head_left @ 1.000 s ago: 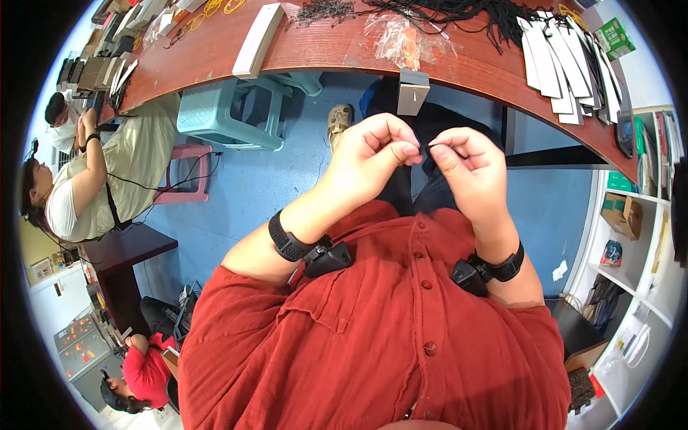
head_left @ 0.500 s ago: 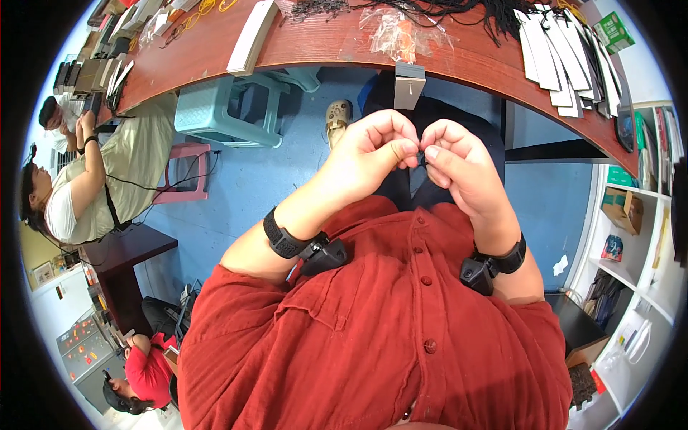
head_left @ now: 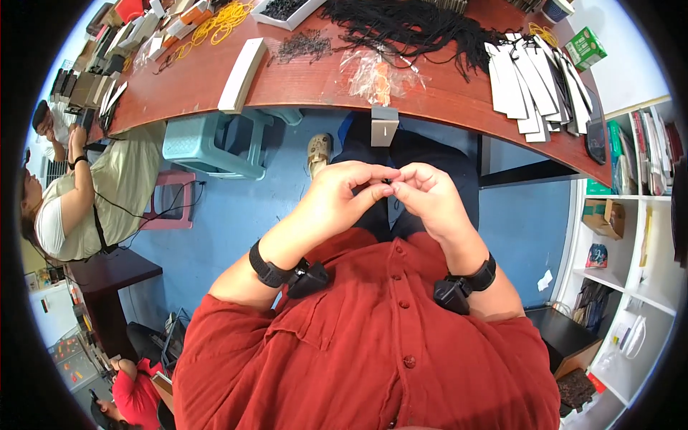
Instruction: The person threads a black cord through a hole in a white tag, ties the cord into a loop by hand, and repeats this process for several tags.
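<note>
Both hands meet in front of my lap, short of the table's edge. The fingers of my left hand (head_left: 340, 193) are closed in a pinch, thumb and forefinger pointing right. My right hand (head_left: 431, 199) pinches from the other side, its fingertips touching those of the left. Between them a tiny dark piece (head_left: 388, 181) shows; the fingers cover most of it, so its kind stays unclear. Beyond the hands, a stack of grey cards (head_left: 384, 132) stands out at the table edge, near a crumpled clear plastic bag (head_left: 369, 79).
The red-brown table (head_left: 301, 92) carries black cords (head_left: 412, 32), small black pieces (head_left: 304, 44), a long white box (head_left: 242, 75) and white tags (head_left: 510, 86). Light-blue stools (head_left: 197, 147) stand below. Shelves (head_left: 620, 276) rise at right; co-workers (head_left: 64, 208) sit at left.
The view has shifted, showing more of the tabletop. My fingertips have come closer together and now touch around the small dark piece.
</note>
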Demonstrator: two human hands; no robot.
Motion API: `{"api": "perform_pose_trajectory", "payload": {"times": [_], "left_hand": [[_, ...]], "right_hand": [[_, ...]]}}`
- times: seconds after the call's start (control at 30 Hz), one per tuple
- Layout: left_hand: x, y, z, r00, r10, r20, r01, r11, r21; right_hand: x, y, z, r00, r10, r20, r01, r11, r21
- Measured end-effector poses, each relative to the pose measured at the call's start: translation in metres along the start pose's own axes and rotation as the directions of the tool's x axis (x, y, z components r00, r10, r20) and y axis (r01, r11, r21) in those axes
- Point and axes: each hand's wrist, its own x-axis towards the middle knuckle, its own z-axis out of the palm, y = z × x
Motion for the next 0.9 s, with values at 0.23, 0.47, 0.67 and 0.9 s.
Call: {"api": "perform_pose_trajectory", "payload": {"times": [0.23,0.47,0.67,0.9], "left_hand": [[0.0,-0.032,-0.006,0.966,-0.257,0.012,0.257,0.961,-0.1],[0.006,-0.062,0.015,0.961,-0.219,0.17,0.228,0.973,-0.034],[0.007,-0.071,0.016,0.947,-0.235,0.217,0.256,0.964,-0.073],[0.011,-0.069,0.015,0.945,-0.237,0.225,0.253,0.967,-0.044]], "right_hand": [[-0.002,-0.02,-0.023,0.989,-0.024,0.145,0.016,0.998,0.055],[0.026,-0.007,0.0,0.971,-0.238,-0.028,0.237,0.971,-0.023],[0.032,-0.001,0.008,0.943,-0.324,-0.08,0.301,0.93,-0.213],[0.041,0.007,0.009,0.851,-0.516,-0.101,0.406,0.767,-0.497]]}}
